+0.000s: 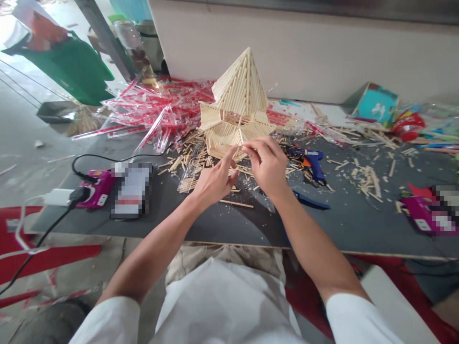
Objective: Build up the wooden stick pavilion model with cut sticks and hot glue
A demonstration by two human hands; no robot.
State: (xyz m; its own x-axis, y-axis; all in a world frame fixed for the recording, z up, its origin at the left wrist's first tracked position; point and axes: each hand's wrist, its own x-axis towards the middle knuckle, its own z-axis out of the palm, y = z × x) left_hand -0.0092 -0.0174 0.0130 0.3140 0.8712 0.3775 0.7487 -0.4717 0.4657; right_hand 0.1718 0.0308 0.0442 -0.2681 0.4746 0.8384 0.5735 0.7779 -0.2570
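Note:
A pagoda-like model [241,91] built of thin wooden sticks, with a pointed roof over a wider lower roof, stands on the dark table. At its near lower edge, my left hand [215,181] reaches in with the index finger stretched out against the sticks, its thumb apart below. Close beside it, my right hand [268,162] has thumb and forefinger pinched together at the lower roof's edge. Whatever sits in that pinch is too small to make out. Loose stick pieces [177,160] lie around the model's base, and one longer stick [236,204] lies in front of my hands.
Red-edged clear plastic wrappers [161,110] heap at the back left. A blue glue gun [313,165] and a dark blue tool [311,200] lie right of my hands. Leftward are a phone [132,191] and a purple power strip [96,188] with cables. A teal box [376,105] stands back right.

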